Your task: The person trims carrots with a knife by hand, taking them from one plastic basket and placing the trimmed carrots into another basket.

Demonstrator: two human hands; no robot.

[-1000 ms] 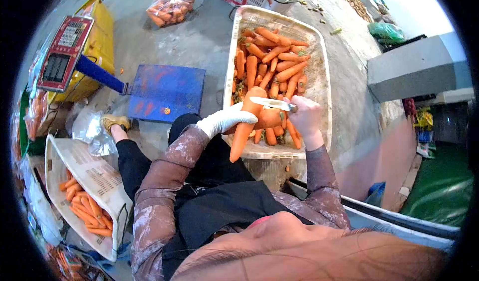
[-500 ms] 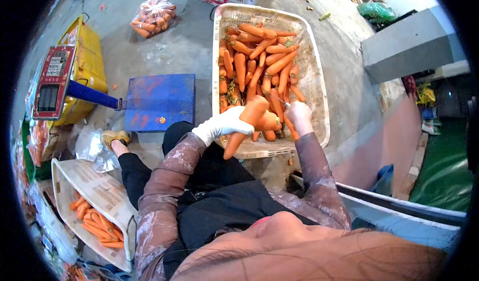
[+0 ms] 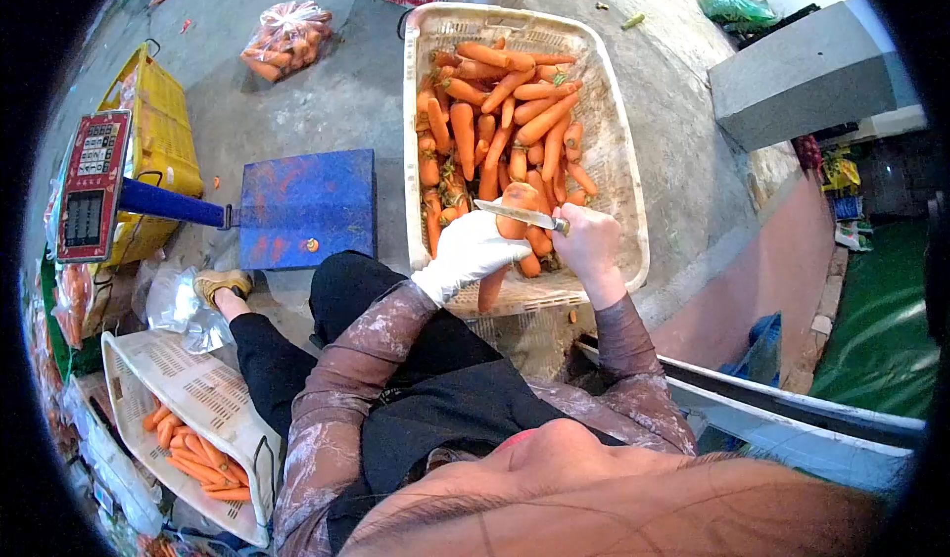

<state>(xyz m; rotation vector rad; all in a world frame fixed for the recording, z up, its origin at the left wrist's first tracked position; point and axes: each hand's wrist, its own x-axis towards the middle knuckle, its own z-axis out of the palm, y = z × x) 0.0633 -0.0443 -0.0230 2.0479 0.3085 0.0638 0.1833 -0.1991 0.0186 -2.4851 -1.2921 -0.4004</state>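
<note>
My left hand [image 3: 473, 254], in a white glove, is wrapped round carrots; an orange end [image 3: 519, 201] shows above the glove and another carrot's tip [image 3: 491, 288] sticks out below it. My bare right hand [image 3: 588, 242] grips the handle of a knife [image 3: 519, 215]. Its blade points left and lies across the upper carrot end. Both hands are over the near part of a white plastic crate [image 3: 625, 176] with many carrots [image 3: 464, 137] inside. How many carrots the glove holds is partly hidden.
A blue platform scale [image 3: 309, 206] with a red display [image 3: 91, 189] stands left of the crate. Behind it are a yellow crate [image 3: 166, 132] and a bag of carrots [image 3: 287, 41]. A second white crate [image 3: 188, 367] with carrots sits lower left. A grey block [image 3: 807, 72] is at right.
The knife has come back up against the held carrot from lower right. My left hand has turned, bringing the carrot end upright, and the view has shifted, moving the crate slightly left.
</note>
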